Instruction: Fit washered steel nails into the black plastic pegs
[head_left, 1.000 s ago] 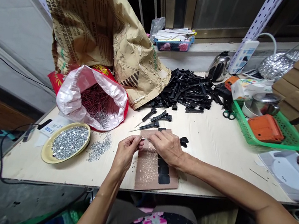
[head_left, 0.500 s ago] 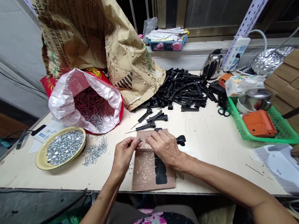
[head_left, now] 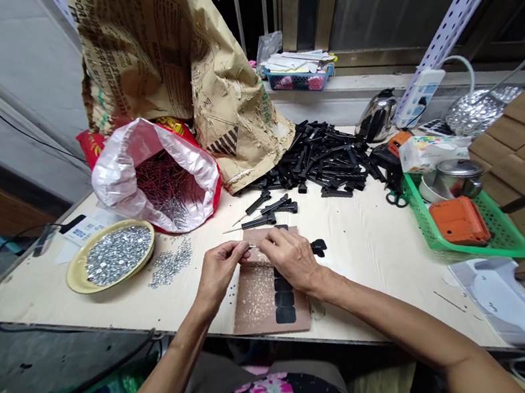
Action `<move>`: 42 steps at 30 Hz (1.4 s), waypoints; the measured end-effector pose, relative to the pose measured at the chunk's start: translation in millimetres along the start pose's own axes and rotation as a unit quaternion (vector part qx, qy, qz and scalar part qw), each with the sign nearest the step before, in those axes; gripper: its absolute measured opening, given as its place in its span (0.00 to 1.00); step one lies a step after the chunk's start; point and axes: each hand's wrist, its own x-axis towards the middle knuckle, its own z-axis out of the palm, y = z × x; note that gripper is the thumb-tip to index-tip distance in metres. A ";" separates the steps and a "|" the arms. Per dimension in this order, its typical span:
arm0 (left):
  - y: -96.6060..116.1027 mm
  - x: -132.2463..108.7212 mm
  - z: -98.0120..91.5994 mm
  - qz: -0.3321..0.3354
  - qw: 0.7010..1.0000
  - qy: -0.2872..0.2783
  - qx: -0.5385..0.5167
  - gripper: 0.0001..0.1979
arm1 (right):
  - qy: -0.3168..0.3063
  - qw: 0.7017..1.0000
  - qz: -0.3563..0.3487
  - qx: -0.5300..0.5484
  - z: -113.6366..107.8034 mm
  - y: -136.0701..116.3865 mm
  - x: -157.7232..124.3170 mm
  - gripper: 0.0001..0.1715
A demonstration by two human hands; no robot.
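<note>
My left hand (head_left: 218, 268) is closed in a pinch at the left edge of a brown board (head_left: 269, 299) lying at the table's front. My right hand (head_left: 288, 255) rests on the board's far end, fingers pinched toward the left hand. A thin metal pin (head_left: 250, 246) shows between the two sets of fingertips. Black pads (head_left: 286, 299) lie in a row on the board. A few black pieces with metal points (head_left: 267, 209) lie just beyond the hands.
A yellow dish of small silver parts (head_left: 110, 254) stands front left, with loose ones (head_left: 172, 262) beside it. A red-and-white bag of nails (head_left: 159, 175), a brown paper sack (head_left: 166, 51), a heap of black parts (head_left: 327, 157) and a green basket (head_left: 480, 228) ring the work area.
Both hands stay pinched together over the board's near-left end. Only the camera view has shifted slightly.
</note>
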 end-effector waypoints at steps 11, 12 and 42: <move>4.2 -0.4 -4.5 0.025 1.000 0.001 0.008 0.11 | -0.040 0.995 0.063 0.068 -3.5 -3.0 0.8 0.14; 4.3 -0.1 -5.1 0.025 1.000 -0.002 0.009 0.11 | -0.044 0.994 0.068 0.076 -3.4 -3.1 0.5 0.14; 10.5 7.2 9.7 -0.161 0.903 0.033 -0.397 0.14 | -0.044 0.974 0.128 0.183 -14.4 -7.5 6.8 0.14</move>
